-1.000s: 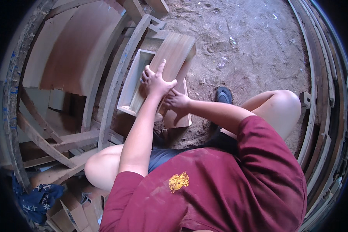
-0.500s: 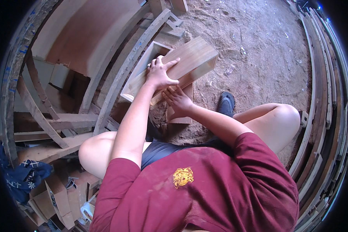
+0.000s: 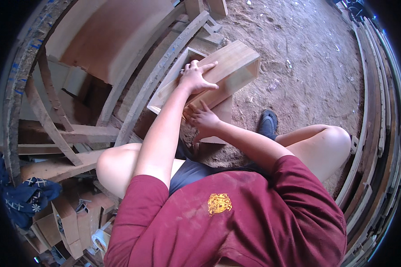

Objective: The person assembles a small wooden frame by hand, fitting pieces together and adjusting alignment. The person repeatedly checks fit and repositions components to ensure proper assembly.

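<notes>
A pale wooden box [image 3: 234, 55] lies tilted in front of me, a smooth long side facing up and a hollow side facing right. My left hand [image 3: 196, 79] spans its upper side near the left end, thumb on the near edge and fingers apart over the far edge. Against the box's near lower end rests my right hand [image 3: 202, 118], fingers spread and pressed to the wood. Beneath and behind it sits a second open wooden box [image 3: 158, 99], partly covered. A flat board [image 3: 223, 110] shows below the upper box, beside my right hand.
Curved timber framing [image 3: 165, 62] stands close on the left. Long stacked planks [image 3: 373, 111] line the right side. Sandy ground [image 3: 307, 58] with small scraps lies ahead. Dark blue patterned cloth [image 3: 33, 198] and several wooden pieces [image 3: 69, 222] are at lower left.
The whole view has shifted slightly, so the scene sits a little farther right. Both hands stay at nearly the same places on the box.
</notes>
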Motion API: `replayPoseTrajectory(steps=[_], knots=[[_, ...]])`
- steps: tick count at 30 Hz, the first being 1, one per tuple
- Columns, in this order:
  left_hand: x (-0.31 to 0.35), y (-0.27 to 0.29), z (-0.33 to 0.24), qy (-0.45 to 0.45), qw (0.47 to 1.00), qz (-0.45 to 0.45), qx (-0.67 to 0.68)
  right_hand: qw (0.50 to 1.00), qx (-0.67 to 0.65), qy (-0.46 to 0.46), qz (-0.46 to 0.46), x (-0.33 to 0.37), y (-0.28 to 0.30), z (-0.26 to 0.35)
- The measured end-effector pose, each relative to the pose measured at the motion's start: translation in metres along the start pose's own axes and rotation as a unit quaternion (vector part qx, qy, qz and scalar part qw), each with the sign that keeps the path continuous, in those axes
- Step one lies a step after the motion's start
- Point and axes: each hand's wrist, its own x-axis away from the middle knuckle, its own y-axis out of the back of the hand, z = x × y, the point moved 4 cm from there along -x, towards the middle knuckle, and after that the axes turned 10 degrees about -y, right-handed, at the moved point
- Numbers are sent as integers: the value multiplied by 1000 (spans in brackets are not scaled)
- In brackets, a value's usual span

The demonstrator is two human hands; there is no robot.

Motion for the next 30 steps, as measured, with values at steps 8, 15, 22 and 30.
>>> replayPoseTrajectory(steps=[8,15,22,30], knots=[[5,4,-11,9,1000,9,-12,979,76,-150,116,-8,55,-75],[-3,1,-1,2,1000,13,-2,999,21,-36,-22,24,46,-108],[-4,0,6,1,1000,1,16,975,54,-149,157,5,39,-159],[-3,2,-3,-5,1000,2,8,932,-39,-325,158,7,84,-187]])
